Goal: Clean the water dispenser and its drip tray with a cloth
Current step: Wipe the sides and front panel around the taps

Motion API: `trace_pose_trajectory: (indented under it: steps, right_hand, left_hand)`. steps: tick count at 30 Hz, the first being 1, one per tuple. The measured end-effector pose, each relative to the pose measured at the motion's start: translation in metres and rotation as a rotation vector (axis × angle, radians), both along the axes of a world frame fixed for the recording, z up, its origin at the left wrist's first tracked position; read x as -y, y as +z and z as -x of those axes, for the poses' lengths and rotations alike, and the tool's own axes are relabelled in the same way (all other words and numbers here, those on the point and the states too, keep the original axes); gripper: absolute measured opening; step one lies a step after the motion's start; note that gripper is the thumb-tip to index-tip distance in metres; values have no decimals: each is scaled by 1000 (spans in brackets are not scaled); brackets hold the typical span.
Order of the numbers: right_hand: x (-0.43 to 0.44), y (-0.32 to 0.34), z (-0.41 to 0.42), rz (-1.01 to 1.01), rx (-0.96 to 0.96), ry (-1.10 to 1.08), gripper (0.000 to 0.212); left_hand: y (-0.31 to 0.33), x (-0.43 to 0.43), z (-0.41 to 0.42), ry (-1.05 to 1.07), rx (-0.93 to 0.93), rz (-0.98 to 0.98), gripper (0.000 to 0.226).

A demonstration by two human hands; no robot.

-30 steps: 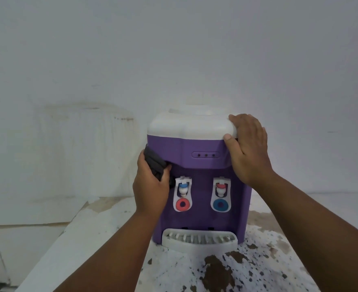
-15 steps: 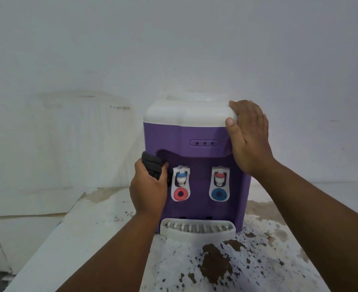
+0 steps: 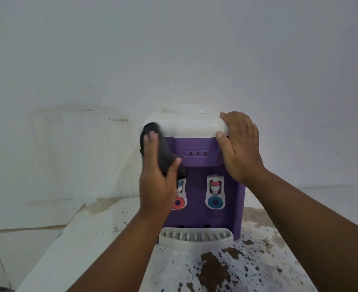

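Note:
A purple water dispenser (image 3: 197,209) with a white top (image 3: 190,123) stands on a counter against the wall. Its white slotted drip tray (image 3: 196,239) sticks out at the base. My left hand (image 3: 157,180) holds a dark cloth (image 3: 163,152) against the dispenser's upper left corner, thumb and fingers round the cloth. The cloth reaches onto the white top's left edge. My right hand (image 3: 240,144) rests flat on the upper right corner, fingers over the white top. Two taps sit on the front; the left one is partly hidden by my left hand.
The white counter (image 3: 115,249) is chipped, with dark brown patches (image 3: 213,270) in front of the drip tray. A stained white wall (image 3: 174,60) rises right behind the dispenser. The counter's left edge drops to tiled wall (image 3: 15,239).
My left hand has slid the cloth upward from beside the left tap to the dispenser's upper left corner. My right hand has stayed on the upper right corner.

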State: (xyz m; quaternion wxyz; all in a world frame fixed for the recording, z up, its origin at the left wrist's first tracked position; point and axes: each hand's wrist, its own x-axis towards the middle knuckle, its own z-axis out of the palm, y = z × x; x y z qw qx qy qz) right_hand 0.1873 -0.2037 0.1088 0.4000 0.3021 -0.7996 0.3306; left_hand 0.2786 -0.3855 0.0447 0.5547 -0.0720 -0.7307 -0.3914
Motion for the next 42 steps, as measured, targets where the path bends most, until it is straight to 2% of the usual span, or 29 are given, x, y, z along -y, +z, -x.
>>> trace_pose_trajectory:
  steps: [3,9,13,17,19,22,25,28,32,36,39,42]
  right_hand:
    - [-1,0,-1,-8,8,8,49]
    - [-2,1,0,-10,8,12,50]
    - [1,-1,-1,2,5,-8,49]
    - [0,1,-2,-4,7,-5,50]
    - [0,2,-3,-4,7,-4,50]
    - [0,2,-5,-5,9,-6,52]
    - [0,2,-5,-4,11,-1,56]
    - [1,2,-6,11,9,6,55]
    - [0,1,-5,23,9,31,51]
    - [-2,1,-5,22,24,54,57]
    - [-3,1,-6,14,29,53,58]
    - [-5,2,-4,-3,41,54,57]
  left_hand:
    - [3,1,9,160,69,299,72]
    - [-35,45,-1,243,98,563,64]
    - [-51,57,-16,224,155,556,60]
    - [-40,46,-20,114,64,362,63]
    - [-26,32,-15,64,25,333,68]
    - [-11,14,-5,76,91,422,67]
    - [-14,9,2,184,181,516,68]
    - [-21,10,5,250,166,620,69]
    - [-29,7,5,347,120,888,69]
    - [-29,3,5,367,131,915,69]
    - [-26,8,3,338,143,1022,69]
    - [-25,17,-1,330,161,922,69]
